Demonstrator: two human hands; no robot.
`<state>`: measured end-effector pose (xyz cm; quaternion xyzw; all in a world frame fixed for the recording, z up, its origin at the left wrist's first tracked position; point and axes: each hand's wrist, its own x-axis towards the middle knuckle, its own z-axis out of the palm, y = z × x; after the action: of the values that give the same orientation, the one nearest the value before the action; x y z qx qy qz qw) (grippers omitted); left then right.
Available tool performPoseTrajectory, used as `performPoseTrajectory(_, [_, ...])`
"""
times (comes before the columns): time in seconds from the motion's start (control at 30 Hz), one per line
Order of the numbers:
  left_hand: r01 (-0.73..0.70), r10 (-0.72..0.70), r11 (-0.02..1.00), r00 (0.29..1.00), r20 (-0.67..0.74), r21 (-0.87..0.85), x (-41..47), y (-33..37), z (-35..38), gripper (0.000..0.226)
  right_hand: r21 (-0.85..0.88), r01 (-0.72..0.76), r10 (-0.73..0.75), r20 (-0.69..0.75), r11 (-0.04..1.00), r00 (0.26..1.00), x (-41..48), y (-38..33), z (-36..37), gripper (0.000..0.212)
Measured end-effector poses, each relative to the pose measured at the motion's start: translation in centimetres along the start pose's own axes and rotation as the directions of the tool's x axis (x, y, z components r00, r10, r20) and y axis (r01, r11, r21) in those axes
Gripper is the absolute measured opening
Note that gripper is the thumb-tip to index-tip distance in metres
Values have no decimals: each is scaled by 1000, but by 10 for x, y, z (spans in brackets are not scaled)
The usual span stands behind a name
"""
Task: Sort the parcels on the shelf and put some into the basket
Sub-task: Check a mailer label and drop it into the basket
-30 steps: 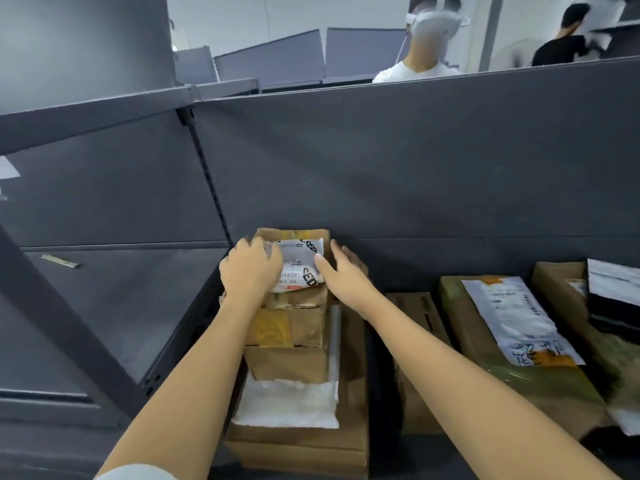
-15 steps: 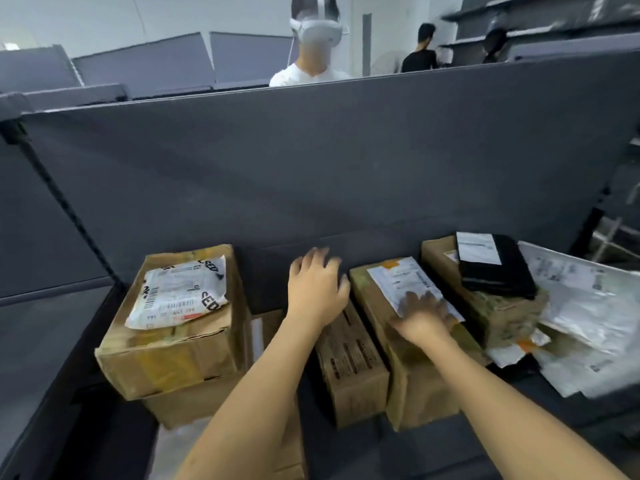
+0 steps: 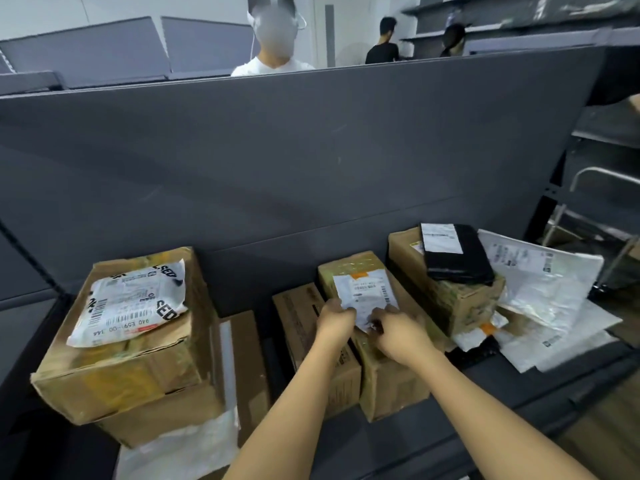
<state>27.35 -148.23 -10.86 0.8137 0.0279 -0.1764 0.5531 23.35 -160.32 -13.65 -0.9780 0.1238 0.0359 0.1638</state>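
Box (image 3: 358, 268) sits in the middle of the shelf (image 3: 381, 443), left hand (image 3: 334, 318) and right hand (image 3: 401, 332) both curled over its near end. Stiff cardboard, probably light; I'd grab the 2 long sides, not the label (image 3: 363, 289).

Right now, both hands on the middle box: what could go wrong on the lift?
1. The left hand and right hand grip the labelled box right at its crumpled label, which may tear or peel.
2. That box looks wedged between the narrow box and the taped box. Dragging it out could jolt the black parcel off the taped box.
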Motion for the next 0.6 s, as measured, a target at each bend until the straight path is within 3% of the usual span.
performPoseTrajectory(0.17, [118,-123,961,992,-5,-251,8,-1,8,35,477,21,-33,15,879,999,-13,4,0,24])
performPoseTrajectory(0.27, [114,-148,959,983,-113,-260,7,-4,9,31,586,24,-70,55,810,996,-17,2,-4,27])
performPoseTrajectory(0.37, [63,-103,933,990,-94,-354,4,-9,4,33,674,10,100,-124,738,987,-13,4,-9,26])
performPoseTrajectory(0.47, [43,-35,856,999,25,-515,-5,-9,-8,32,844,-28,259,-133,536,957,-12,8,-20,41])
performPoseTrajectory(0.53, [-3,49,861,996,76,-508,-10,-7,-18,30,901,-4,226,-104,433,969,-11,9,-25,33])
performPoseTrajectory(0.6, [-63,117,889,989,92,-454,-13,-3,-25,29,914,80,148,-150,398,978,-13,5,-31,16])
